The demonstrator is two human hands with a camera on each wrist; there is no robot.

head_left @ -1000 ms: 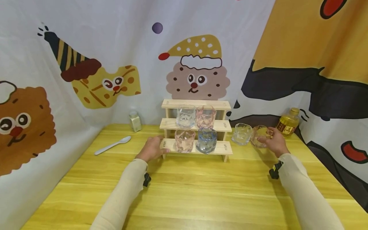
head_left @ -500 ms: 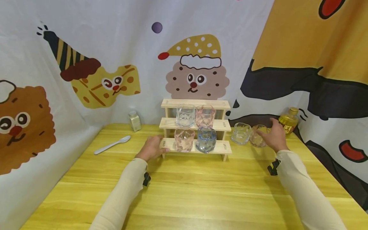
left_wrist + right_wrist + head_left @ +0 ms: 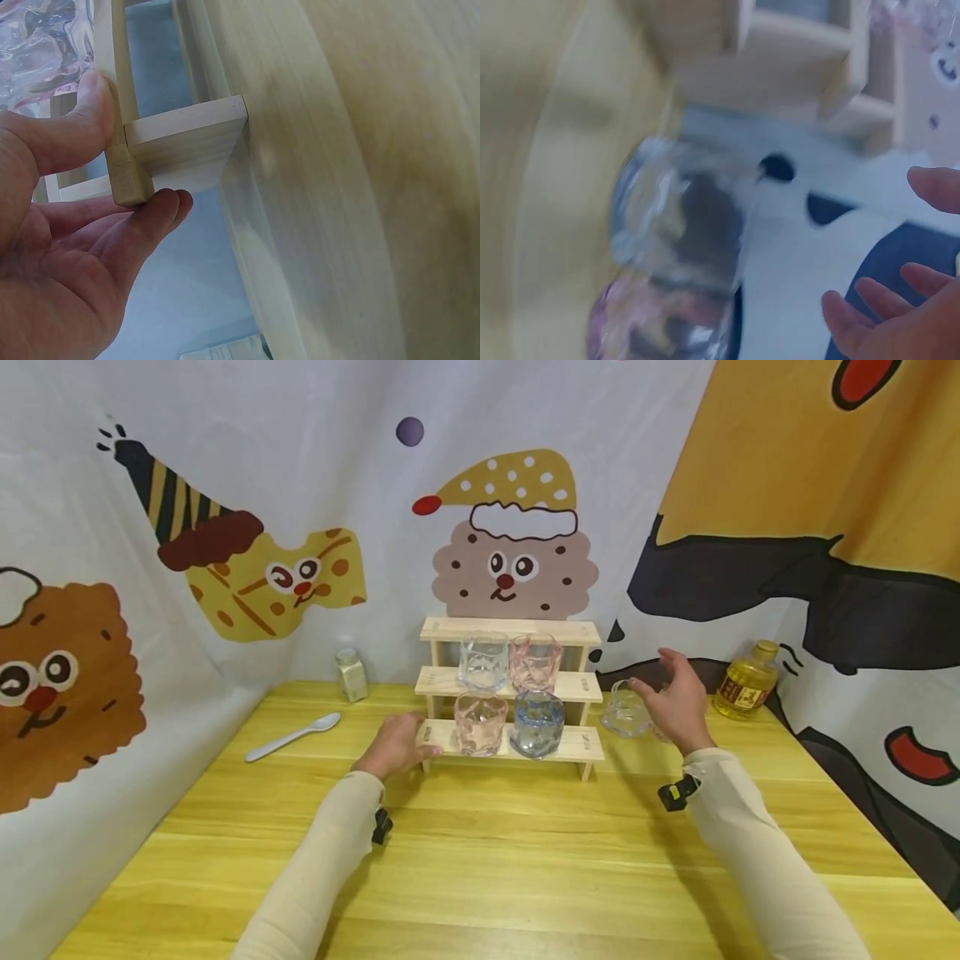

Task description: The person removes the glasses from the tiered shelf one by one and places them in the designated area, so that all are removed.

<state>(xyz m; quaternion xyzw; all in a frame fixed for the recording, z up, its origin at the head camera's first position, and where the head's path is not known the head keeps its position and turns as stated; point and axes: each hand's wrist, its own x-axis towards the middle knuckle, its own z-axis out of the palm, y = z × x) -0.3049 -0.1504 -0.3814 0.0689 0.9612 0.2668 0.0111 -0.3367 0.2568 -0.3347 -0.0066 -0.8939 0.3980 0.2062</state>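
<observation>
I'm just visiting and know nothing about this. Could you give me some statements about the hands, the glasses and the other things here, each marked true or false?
1. The left hand grips the wooden stand. True.
2. Each hand is holding something. False: the right hand holds nothing and is open near the clear glass on the table.
3. A blue glass stands beside a pink glass on the stand's lowest step. True.
4. Left of the stand, the table is bare. False: a white spoon lies there and a small jar stands there.
5. An oil bottle stands right of the stand. True.
</observation>
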